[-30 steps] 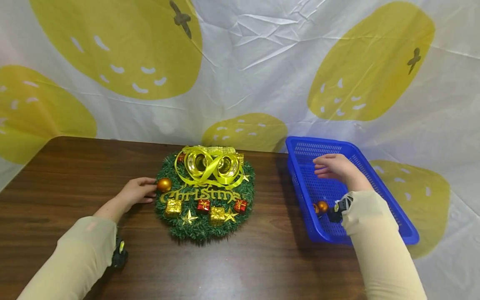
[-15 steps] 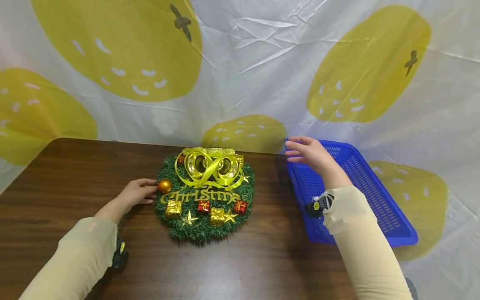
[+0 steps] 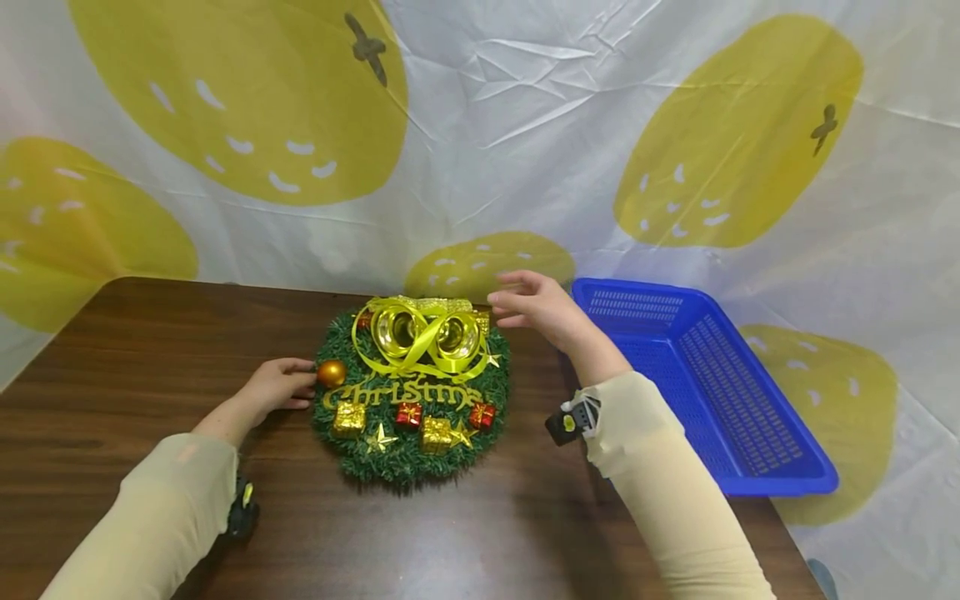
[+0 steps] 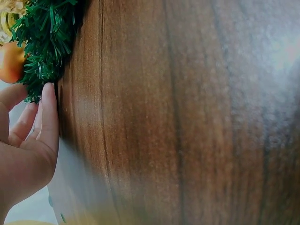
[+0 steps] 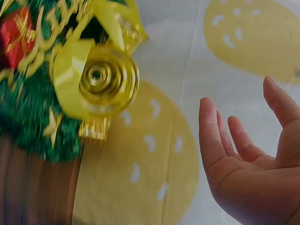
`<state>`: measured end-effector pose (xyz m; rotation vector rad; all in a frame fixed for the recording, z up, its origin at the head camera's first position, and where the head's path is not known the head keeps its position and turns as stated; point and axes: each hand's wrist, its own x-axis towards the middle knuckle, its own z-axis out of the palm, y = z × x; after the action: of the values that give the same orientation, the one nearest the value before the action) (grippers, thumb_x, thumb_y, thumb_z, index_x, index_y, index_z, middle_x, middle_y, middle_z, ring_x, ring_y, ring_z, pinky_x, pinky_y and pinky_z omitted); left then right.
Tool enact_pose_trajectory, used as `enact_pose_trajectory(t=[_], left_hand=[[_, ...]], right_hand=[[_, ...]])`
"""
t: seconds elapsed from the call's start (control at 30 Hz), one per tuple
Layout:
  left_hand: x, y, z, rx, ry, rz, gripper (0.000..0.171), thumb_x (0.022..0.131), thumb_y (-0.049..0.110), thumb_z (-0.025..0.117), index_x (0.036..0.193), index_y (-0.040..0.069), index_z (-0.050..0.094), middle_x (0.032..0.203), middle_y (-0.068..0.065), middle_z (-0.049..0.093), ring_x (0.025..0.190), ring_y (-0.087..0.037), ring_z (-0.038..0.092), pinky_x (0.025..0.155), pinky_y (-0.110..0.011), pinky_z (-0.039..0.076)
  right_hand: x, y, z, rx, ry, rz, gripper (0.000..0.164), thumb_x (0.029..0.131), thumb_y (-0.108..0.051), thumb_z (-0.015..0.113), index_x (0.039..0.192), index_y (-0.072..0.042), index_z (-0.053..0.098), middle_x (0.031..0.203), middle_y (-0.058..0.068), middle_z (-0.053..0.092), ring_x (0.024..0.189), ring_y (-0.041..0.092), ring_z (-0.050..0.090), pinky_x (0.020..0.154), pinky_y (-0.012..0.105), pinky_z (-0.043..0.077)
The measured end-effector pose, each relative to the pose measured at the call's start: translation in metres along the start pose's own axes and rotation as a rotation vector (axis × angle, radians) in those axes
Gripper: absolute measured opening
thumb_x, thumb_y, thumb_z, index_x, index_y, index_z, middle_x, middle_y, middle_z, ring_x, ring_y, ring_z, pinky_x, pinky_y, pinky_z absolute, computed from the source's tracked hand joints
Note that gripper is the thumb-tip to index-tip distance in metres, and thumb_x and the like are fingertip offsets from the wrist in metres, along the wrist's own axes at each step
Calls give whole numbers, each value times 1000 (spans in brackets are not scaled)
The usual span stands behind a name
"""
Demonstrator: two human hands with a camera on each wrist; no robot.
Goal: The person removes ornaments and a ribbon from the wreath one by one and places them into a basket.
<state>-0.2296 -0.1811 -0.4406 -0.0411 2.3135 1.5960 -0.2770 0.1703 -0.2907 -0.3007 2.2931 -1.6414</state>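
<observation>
In the head view, a green Christmas wreath [image 3: 408,467] carries gold bells [image 3: 401,332] with yellow ribbon, an orange ball [image 3: 332,373], gold lettering, stars and small gift boxes. My left hand [image 3: 273,390] touches its left edge beside the ball. The left wrist view shows fairly straight fingers [image 4: 48,110] right at the green tinsel [image 4: 44,61]. My right hand [image 3: 543,310], holding nothing, hovers just right of the bells at the wreath's upper right. Its fingers [image 5: 211,136] are spread and loosely bent in the right wrist view.
A blue plastic basket [image 3: 720,383] stands on the right of the brown wooden table [image 3: 435,550], partly hidden behind my right forearm. A white cloth [image 3: 510,142] with yellow fruit shapes hangs behind the table's back edge.
My right hand has moved left, from over the blue basket to the wreath's upper right. The left hand stays at the wreath's left edge.
</observation>
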Motion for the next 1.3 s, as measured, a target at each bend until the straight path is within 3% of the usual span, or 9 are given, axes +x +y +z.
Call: enact_pose_trajectory(t=[0.33,0.47,0.7,0.83,1.0,1.3], left_hand=[[2,-3,-1,-6,6,-8,54,99,16,42,140,-14,26,138,-37,35,89,-8,60,76,-25,57],[1,-4,-1,-10,12,-13,54,99,16,42,140,-14,27,137,-36,36,87,-6,59,75,-24,57],[1,-3,0,-5,10,-15,53,99,16,42,140,-14,27,137,-36,36,92,-13,60,75,-25,57],[0,-1,0,-3,14,-18,53,99,16,43,140,-14,28,136,-36,37,95,-17,60,75,-26,57],[2,-1,0,-8,25,-26,52,99,17,43,139,-14,29,135,-35,39,90,-12,59,74,-24,57],[1,-2,0,-24,30,-28,52,99,17,44,139,-13,30,134,-35,41,90,-11,59,73,-23,57]], right_hand=[[16,-1,53,-19,-95,11,50,91,-10,60,138,-2,42,129,23,52,117,38,53,92,40,53],[23,3,77,-23,-143,28,49,90,-12,62,136,-6,45,126,21,54,115,39,55,96,46,50],[37,16,119,4,-241,25,54,89,-10,63,138,0,41,128,24,52,116,40,53,96,49,48],[44,19,136,-8,-248,26,54,89,-11,64,137,-1,43,127,23,54,113,39,55,94,49,50],[54,25,152,-45,-226,58,53,87,-15,67,134,-2,47,123,20,57,106,39,60,90,45,53],[65,37,171,-109,-216,78,54,85,-16,70,133,-2,49,116,18,60,96,32,64,78,36,58]])
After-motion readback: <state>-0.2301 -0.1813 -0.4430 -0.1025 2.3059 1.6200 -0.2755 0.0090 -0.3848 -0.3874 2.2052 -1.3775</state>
